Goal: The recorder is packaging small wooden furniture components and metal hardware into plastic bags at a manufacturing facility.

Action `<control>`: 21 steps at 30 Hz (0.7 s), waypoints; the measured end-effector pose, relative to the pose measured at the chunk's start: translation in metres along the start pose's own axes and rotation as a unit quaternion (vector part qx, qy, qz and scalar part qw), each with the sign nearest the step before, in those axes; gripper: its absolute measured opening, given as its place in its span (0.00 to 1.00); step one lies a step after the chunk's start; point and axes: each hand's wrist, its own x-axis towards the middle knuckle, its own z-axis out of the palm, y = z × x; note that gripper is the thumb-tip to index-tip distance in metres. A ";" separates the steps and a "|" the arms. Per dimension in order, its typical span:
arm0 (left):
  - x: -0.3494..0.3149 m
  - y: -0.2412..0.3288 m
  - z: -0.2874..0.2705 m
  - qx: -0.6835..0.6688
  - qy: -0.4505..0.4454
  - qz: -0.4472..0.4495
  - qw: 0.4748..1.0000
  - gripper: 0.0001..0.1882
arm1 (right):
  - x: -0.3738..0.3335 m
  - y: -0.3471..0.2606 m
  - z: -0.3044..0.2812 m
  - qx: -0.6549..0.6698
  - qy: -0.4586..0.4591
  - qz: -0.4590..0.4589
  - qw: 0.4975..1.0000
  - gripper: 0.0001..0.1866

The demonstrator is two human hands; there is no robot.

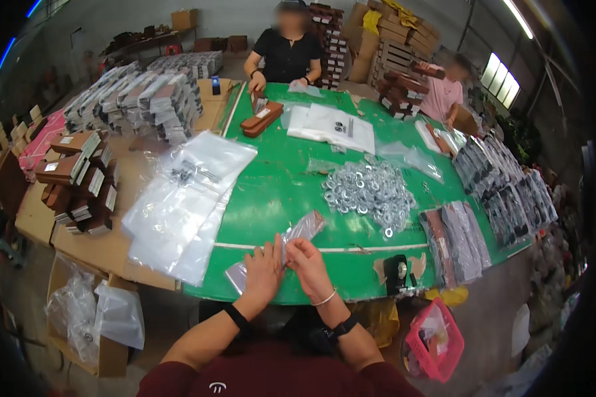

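Head view: bagged packet (306,226) at green table (271,188).
I see left hand (263,271) covering it, grip unclear; right hand (308,266) pinching its plastic (294,233), which hard tugging could tear.

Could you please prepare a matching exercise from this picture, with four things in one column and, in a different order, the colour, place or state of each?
Things:
1. Table
2. Basket
3. Rings
4. Left hand

Descriptions:
A. Pink, below the table's near edge
B. Touching a plastic-wrapped item
C. Green
D. Silvery, in a loose pile

Right pairs: 1-C, 2-A, 3-D, 4-B
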 end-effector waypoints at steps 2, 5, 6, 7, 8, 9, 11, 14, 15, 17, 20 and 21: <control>-0.005 0.000 0.001 -0.008 0.028 -0.006 1.000 0.45 | -0.008 -0.004 0.003 -0.011 -0.018 -0.019 1.000 0.06; 0.000 0.001 -0.003 -0.014 0.000 -0.008 1.000 0.44 | -0.008 0.000 -0.020 -0.081 -0.011 -0.032 0.996 0.06; 0.005 -0.001 -0.001 -0.017 -0.007 -0.005 1.000 0.44 | -0.003 -0.002 -0.024 -0.080 -0.005 -0.028 0.996 0.06; 0.004 -0.001 0.001 -0.021 0.018 -0.011 1.000 0.44 | -0.003 -0.003 -0.027 -0.131 0.006 -0.044 0.990 0.06; 0.004 -0.002 0.001 -0.026 0.040 -0.018 0.999 0.45 | -0.002 -0.004 -0.028 -0.182 0.016 -0.057 0.982 0.06; -0.001 0.000 -0.003 -0.047 0.042 -0.015 0.998 0.45 | -0.003 -0.002 -0.029 -0.184 0.015 -0.055 0.981 0.06; 0.010 -0.007 -0.011 -0.078 0.040 -0.015 0.996 0.48 | 0.015 0.001 -0.030 -0.202 0.018 -0.062 0.977 0.06; 0.011 -0.006 -0.013 -0.090 0.015 -0.022 0.996 0.51 | 0.017 0.009 -0.031 -0.196 0.021 -0.048 0.979 0.06; 0.012 -0.006 -0.014 -0.089 0.015 -0.021 0.996 0.52 | 0.017 0.010 -0.030 -0.178 0.019 -0.048 0.983 0.05; 0.011 -0.007 -0.015 -0.093 0.011 -0.019 0.995 0.52 | 0.019 0.013 -0.034 -0.191 0.019 -0.035 0.981 0.05; 0.009 -0.003 -0.018 -0.104 0.007 -0.018 0.994 0.53 | 0.016 0.015 -0.035 -0.211 0.024 -0.020 0.977 0.06; 0.008 -0.003 -0.019 -0.108 0.005 -0.021 0.994 0.54 | 0.015 0.016 -0.035 -0.218 0.027 -0.015 0.976 0.06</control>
